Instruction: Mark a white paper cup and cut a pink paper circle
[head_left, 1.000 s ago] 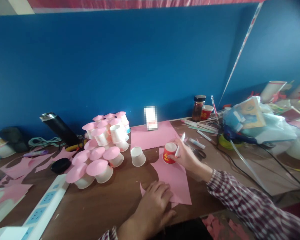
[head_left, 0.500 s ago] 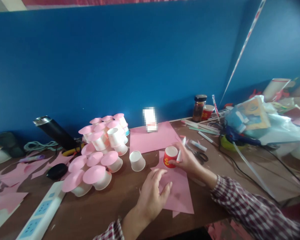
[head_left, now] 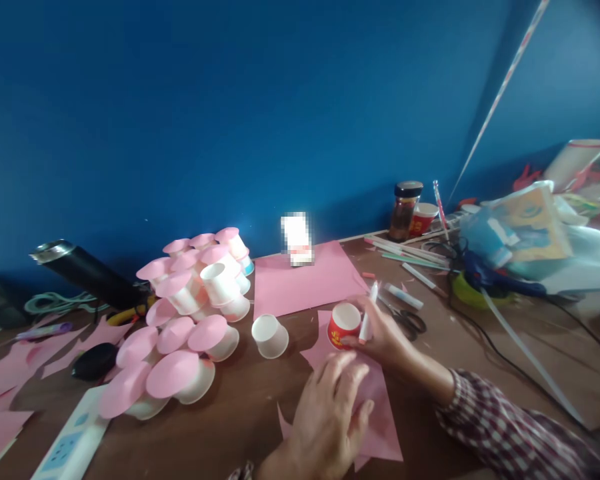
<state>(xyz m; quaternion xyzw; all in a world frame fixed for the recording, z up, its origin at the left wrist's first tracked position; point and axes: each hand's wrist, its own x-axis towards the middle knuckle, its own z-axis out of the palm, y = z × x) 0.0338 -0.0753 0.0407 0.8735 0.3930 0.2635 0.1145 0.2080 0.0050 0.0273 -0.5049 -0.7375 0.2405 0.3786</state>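
Wall point(head_left: 230, 120): blue, behind the whole desk.

Desk point(head_left: 230, 413): brown wood, crowded from end to end.

Bag heap point(head_left: 525, 233): clear plastic bags and printed packs, far right, with black cables running out toward me.

Cup pile point(head_left: 190, 300): white paper cups capped with pink discs, stacked left of centre; some lie on their sides.

Flask point(head_left: 80, 270): black with a steel rim, tipped over behind the pile.

Big sheet point(head_left: 305, 283): pink paper, flat near the wall.

Small sheet point(head_left: 375, 413): pink paper, nearest me, with curved cuts in its edges.

Strip point(head_left: 70, 447): white power strip, lower left corner.

My left hand point(head_left: 330, 417): fingers spread and relaxed, gripping nothing, over the near part of the small sheet; I cannot tell whether it presses down or hangs just above.

My right hand point(head_left: 383, 330): fingers curled round the red cup, a pen pinched between them at the same time.

Jar point(head_left: 403, 210): dark contents, black lid, by the wall on the right.

White cup point(head_left: 270, 335): uncapped, tilted, between the pile and the red cup.

Red cup point(head_left: 344, 325): red with yellow print, white inside, mouth up, on the far end of the small sheet, in my right hand.

Scissors point(head_left: 410, 323): just right of my right hand.

Pen point(head_left: 369, 312): white, tip upward, beside the red cup.
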